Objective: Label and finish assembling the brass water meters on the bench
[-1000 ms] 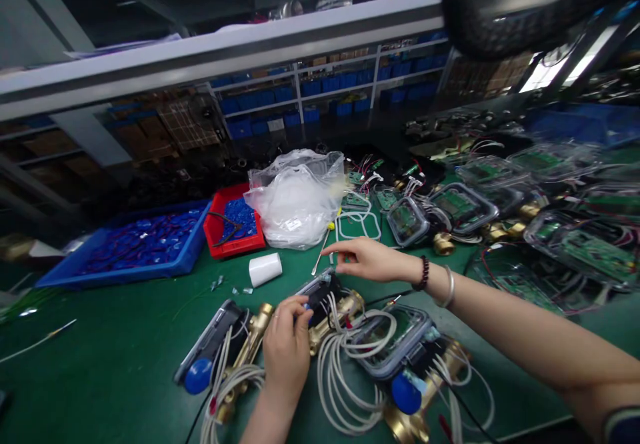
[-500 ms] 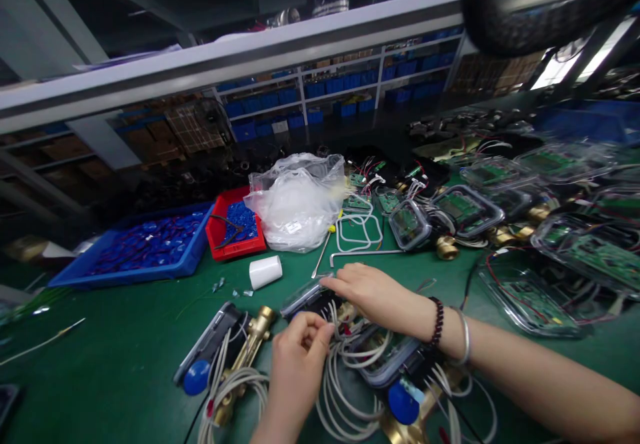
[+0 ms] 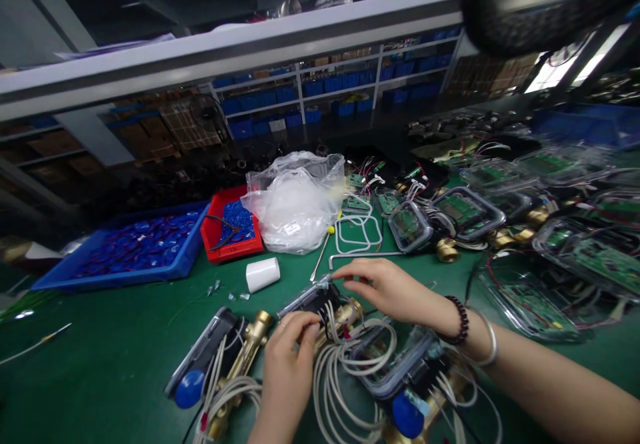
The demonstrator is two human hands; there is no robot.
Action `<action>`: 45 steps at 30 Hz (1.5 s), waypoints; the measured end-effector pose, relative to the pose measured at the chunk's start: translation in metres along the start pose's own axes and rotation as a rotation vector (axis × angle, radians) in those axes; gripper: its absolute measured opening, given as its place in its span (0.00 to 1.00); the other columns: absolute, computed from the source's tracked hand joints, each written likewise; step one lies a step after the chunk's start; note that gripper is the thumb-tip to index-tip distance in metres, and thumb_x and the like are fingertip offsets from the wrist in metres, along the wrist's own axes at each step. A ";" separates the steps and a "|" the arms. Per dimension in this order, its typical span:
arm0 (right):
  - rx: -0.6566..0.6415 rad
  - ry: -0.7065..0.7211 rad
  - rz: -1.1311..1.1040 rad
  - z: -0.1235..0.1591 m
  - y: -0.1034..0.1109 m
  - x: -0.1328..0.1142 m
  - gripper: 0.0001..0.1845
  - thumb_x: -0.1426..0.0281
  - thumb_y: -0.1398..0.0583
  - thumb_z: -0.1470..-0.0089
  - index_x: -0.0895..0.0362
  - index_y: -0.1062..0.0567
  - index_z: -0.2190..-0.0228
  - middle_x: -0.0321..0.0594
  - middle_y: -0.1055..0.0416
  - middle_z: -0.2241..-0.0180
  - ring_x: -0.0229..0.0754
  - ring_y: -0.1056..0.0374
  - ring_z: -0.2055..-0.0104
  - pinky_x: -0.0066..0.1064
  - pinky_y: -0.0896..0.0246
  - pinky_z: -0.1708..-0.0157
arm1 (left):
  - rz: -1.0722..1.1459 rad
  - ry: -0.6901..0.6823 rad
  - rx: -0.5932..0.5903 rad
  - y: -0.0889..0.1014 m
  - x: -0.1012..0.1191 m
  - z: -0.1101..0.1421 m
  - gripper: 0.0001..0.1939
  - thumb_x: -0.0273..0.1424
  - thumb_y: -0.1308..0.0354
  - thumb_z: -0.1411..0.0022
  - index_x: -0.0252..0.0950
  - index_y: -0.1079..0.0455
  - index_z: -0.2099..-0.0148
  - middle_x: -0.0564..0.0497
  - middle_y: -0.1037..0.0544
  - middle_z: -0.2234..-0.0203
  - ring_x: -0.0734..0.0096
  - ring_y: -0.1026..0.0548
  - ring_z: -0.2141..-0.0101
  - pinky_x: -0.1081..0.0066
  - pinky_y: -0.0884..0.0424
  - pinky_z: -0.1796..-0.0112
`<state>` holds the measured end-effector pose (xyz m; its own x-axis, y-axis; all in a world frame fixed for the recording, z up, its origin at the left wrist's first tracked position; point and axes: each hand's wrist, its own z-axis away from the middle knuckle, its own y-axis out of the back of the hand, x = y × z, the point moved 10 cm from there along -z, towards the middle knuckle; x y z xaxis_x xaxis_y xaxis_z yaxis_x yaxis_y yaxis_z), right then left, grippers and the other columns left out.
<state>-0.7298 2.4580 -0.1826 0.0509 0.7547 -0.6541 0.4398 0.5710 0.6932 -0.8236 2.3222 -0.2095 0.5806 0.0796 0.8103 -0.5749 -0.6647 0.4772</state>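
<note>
In the head view, my left hand [image 3: 289, 367] is closed, fingers curled and thumb drawn in, against the near side of a meter with a clear-lidded housing [image 3: 303, 299]. What its fingertips pinch, if anything, is hidden. My right hand [image 3: 395, 296] reaches over the meter's far end with fingers extended and apart, fingertips by a small clear scrap [image 3: 325, 281]. Coiled grey cables [image 3: 334, 391] run from the meter's brass body [image 3: 350, 312] down between my hands. Another meter [image 3: 203, 351] with a blue cap lies to the left, and a third [image 3: 395, 371] under my right wrist.
A white cup [image 3: 263, 275] lies on its side beyond the meters. Behind it are a red bin [image 3: 233, 251], a blue tray of blue discs [image 3: 175, 269] and a plastic bag [image 3: 295, 211]. A screwdriver [image 3: 320, 261] and hex key [image 3: 367, 255] lie near clear-cased circuit boards [image 3: 467, 211].
My right hand has lifted slightly off the middle meter and its fingers have spread, uncovering the black housing. My left hand has shifted slightly left, toward the meter's near side.
</note>
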 end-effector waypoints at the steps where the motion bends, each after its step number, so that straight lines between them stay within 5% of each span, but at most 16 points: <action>1: 0.004 -0.029 -0.098 0.002 0.004 0.000 0.11 0.74 0.44 0.43 0.55 0.23 0.61 0.40 0.26 0.63 0.41 0.30 0.61 0.32 0.36 0.60 | 0.001 -0.019 0.017 0.001 0.001 0.000 0.10 0.32 0.47 0.43 0.39 0.24 0.69 0.49 0.21 0.74 0.66 0.24 0.71 0.68 0.26 0.67; 4: -0.021 -0.059 -0.421 0.008 0.010 -0.009 0.10 0.66 0.42 0.43 0.58 0.22 0.65 0.41 0.27 0.66 0.40 0.31 0.64 0.29 0.35 0.65 | 0.035 -0.007 0.024 0.003 0.002 0.001 0.10 0.31 0.46 0.44 0.40 0.23 0.69 0.51 0.21 0.76 0.67 0.24 0.73 0.71 0.27 0.70; 8: -0.108 0.003 -0.604 0.011 0.002 -0.033 0.11 0.65 0.42 0.42 0.59 0.23 0.63 0.44 0.29 0.60 0.41 0.32 0.57 0.32 0.36 0.57 | 0.094 0.111 -0.050 -0.003 0.003 0.004 0.08 0.32 0.44 0.45 0.40 0.24 0.71 0.53 0.22 0.77 0.69 0.25 0.75 0.74 0.29 0.73; 12: -0.189 0.066 -0.559 0.011 -0.013 -0.049 0.12 0.71 0.46 0.40 0.59 0.23 0.60 0.44 0.31 0.60 0.38 0.32 0.61 0.30 0.35 0.60 | 0.096 0.147 -0.095 -0.008 0.005 0.003 0.09 0.33 0.46 0.44 0.38 0.27 0.71 0.53 0.24 0.79 0.70 0.26 0.77 0.75 0.31 0.75; 17: -0.087 -0.042 -0.503 0.010 -0.012 -0.038 0.18 0.79 0.37 0.53 0.57 0.26 0.58 0.39 0.28 0.63 0.36 0.32 0.64 0.26 0.35 0.63 | 0.002 0.079 -0.030 0.000 0.008 0.002 0.09 0.33 0.46 0.42 0.39 0.27 0.71 0.54 0.23 0.77 0.70 0.26 0.74 0.75 0.31 0.72; 23: -0.057 -0.060 -0.595 0.006 -0.014 -0.031 0.05 0.74 0.37 0.52 0.59 0.25 0.69 0.41 0.27 0.64 0.38 0.31 0.65 0.27 0.34 0.65 | 0.006 0.037 -0.023 0.001 0.022 0.003 0.09 0.33 0.45 0.41 0.38 0.27 0.71 0.53 0.24 0.77 0.70 0.26 0.74 0.74 0.31 0.72; 29: -0.101 -0.170 -0.707 0.007 -0.024 -0.025 0.14 0.75 0.40 0.53 0.60 0.26 0.61 0.40 0.27 0.64 0.36 0.31 0.67 0.26 0.34 0.66 | 0.028 0.001 -0.007 -0.002 0.034 -0.004 0.10 0.31 0.47 0.41 0.37 0.29 0.73 0.52 0.27 0.77 0.70 0.27 0.74 0.75 0.33 0.73; 45: -0.102 -0.194 -0.703 0.007 -0.027 -0.021 0.13 0.71 0.39 0.53 0.60 0.25 0.62 0.41 0.28 0.66 0.37 0.32 0.68 0.27 0.34 0.66 | 0.040 0.025 0.058 0.000 0.015 -0.002 0.10 0.32 0.47 0.42 0.37 0.32 0.75 0.55 0.32 0.80 0.73 0.32 0.76 0.76 0.37 0.74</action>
<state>-0.7362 2.4239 -0.1896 -0.0504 0.1336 -0.9898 0.3423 0.9333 0.1085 -0.8162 2.3254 -0.1969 0.5430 0.0701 0.8368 -0.5623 -0.7097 0.4243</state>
